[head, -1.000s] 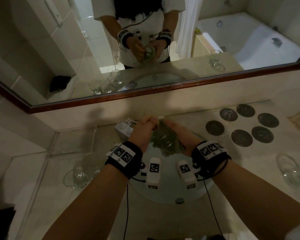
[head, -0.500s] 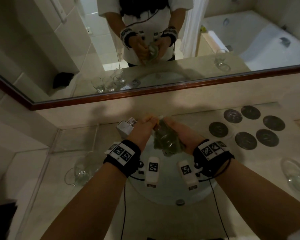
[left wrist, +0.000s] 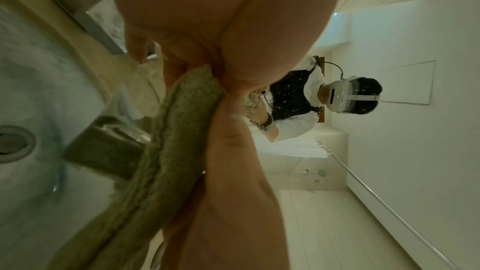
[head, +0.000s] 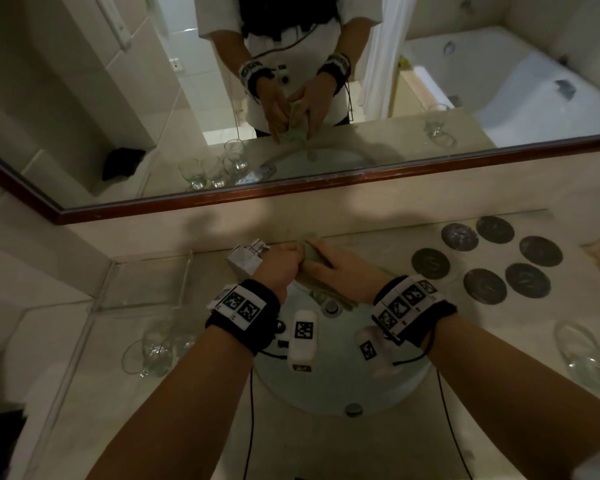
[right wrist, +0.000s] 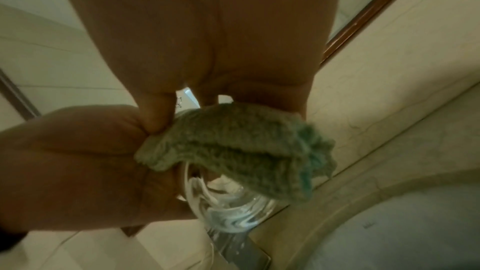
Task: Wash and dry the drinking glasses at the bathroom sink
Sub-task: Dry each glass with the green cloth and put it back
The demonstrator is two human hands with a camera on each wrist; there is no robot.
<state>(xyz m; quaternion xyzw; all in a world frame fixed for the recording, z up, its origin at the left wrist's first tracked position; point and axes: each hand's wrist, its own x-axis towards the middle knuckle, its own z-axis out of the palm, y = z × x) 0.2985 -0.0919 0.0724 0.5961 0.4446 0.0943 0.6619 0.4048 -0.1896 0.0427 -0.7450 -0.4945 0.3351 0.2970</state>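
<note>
Over the back of the sink basin (head: 340, 386) both hands meet around a clear drinking glass and a green cloth (head: 313, 255). My left hand (head: 280, 265) grips the glass (right wrist: 228, 208), whose thick base shows in the right wrist view. My right hand (head: 338, 270) pinches the green cloth (right wrist: 241, 151) between thumb and fingers and presses it against the glass. In the left wrist view the cloth (left wrist: 171, 143) hangs between the two hands above the faucet spout (left wrist: 103, 149). The head view hides the glass behind hands and cloth.
A chrome faucet (head: 245, 259) stands just left of the hands. Several glasses (head: 153, 351) sit on the counter at the left, and another glass (head: 589, 358) at the right. Several dark round coasters (head: 482, 265) lie at the back right. A mirror (head: 326, 195) runs along the wall.
Both hands have shifted away from me toward the back wall with the glass and cloth. The bunched cloth, which showed between the wrists, is now mostly covered by the hands.
</note>
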